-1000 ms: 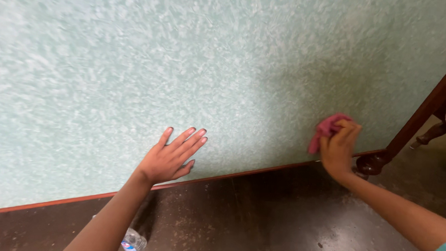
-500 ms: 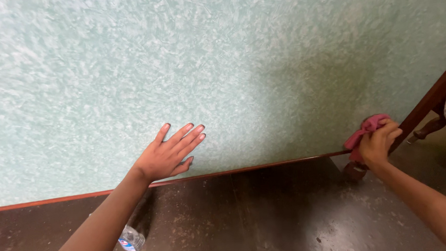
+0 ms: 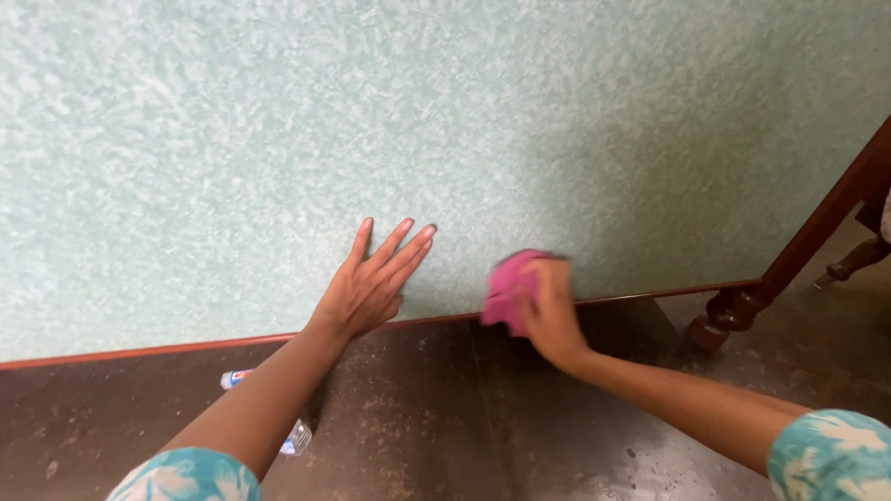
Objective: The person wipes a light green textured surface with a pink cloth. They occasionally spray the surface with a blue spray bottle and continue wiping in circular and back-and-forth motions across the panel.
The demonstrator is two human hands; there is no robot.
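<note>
Turquoise floral sleeves sit at the bottom edge; a plastic bottle lies on the dark floor beneath the left forearm. Mid-frame, the left hand presses flat, fingers spread, empty, against the green textured wall. Just beside it, the right hand clutches a bunched pink cloth against the wall's lower edge, above the red skirting line. Wiping looks underway; continuing would call for steady pressure along that edge.
</note>
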